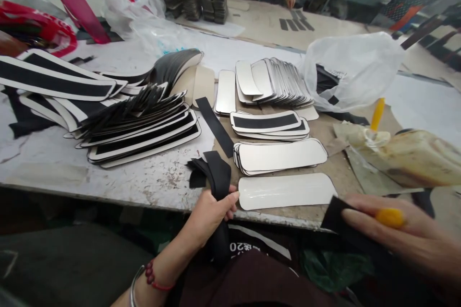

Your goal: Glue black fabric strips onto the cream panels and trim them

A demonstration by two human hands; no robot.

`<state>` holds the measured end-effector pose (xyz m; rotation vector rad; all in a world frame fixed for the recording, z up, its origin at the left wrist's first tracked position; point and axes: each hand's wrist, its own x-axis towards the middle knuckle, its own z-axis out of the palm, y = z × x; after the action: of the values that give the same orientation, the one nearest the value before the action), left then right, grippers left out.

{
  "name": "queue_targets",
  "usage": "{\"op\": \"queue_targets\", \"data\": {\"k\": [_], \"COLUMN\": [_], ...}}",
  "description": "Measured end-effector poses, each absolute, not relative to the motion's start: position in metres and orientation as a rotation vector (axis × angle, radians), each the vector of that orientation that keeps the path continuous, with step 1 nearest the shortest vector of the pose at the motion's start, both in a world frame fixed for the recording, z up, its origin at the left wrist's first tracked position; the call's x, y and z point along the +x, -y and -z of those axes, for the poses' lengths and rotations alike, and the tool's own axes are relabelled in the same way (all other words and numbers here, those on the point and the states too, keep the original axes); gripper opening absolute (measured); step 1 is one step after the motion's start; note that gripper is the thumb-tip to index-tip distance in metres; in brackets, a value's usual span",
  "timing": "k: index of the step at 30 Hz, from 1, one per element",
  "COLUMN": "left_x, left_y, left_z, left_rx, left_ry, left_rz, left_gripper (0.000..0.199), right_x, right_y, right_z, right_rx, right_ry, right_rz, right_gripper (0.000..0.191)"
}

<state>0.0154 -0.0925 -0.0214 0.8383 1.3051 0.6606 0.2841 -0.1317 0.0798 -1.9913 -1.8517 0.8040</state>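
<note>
My left hand (pixel 216 208) is closed around a bundle of black fabric strips (pixel 219 172), whose lower ends hang over the table edge. Its thumb tip reaches the left end of a single white curved panel (pixel 288 192), lying near the front edge. In my right hand (pixel 399 230), at the panel's right end, a black strip (pixel 333 213) is pinched between thumb and fingers. A yellow handle (pixel 391 218) also shows in that hand; the rest of this tool is hidden. Behind the single panel lie a short stack of white panels (pixel 283 156) and panels with black centres (pixel 266 122).
Many black-and-white panels (pixel 144 141) are heaped at left. A fanned row of white panels (pixel 284 81) stands behind. At right are a glue-stained plastic container (pixel 421 158) with a yellow stick (pixel 377 114) and a plastic bag (pixel 356 67). Another person's hand (pixel 290 0) works across the table.
</note>
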Motion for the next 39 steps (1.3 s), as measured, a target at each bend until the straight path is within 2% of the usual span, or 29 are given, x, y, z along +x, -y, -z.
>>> {"op": "queue_targets", "data": {"k": [3,5,10,21,34,39], "left_x": [0.022,0.024,0.026,0.027,0.034,0.035], "left_y": [0.088,0.084,0.078,0.074,0.075,0.079], "left_z": [0.019,0.017,0.019,0.023,0.023,0.022], "left_rx": [0.907,0.937,0.966,0.884,0.863,0.923], "left_ry": [-1.335,-1.335,-1.352,-1.343,-1.412,-1.475], "left_rz": [-0.561,-0.505,-0.403,-0.34,-0.358,-0.401], "left_gripper": [0.027,0.032,0.038,0.035,0.04,0.045], "right_x": [0.275,0.262,0.232,0.219,0.213,0.248], "right_y": [0.121,0.108,0.079,0.049,0.049,0.069], "right_z": [-0.05,-0.036,-0.022,0.003,-0.002,-0.014], "right_rx": [-1.926,-1.871,-1.819,-1.826,-1.902,-2.012], "right_ry": [2.131,2.189,2.303,2.365,2.514,2.423], "right_rz": [-1.205,-1.306,-1.303,-1.34,-1.208,-1.222], "right_gripper": [0.039,0.04,0.034,0.029,0.027,0.021]}}
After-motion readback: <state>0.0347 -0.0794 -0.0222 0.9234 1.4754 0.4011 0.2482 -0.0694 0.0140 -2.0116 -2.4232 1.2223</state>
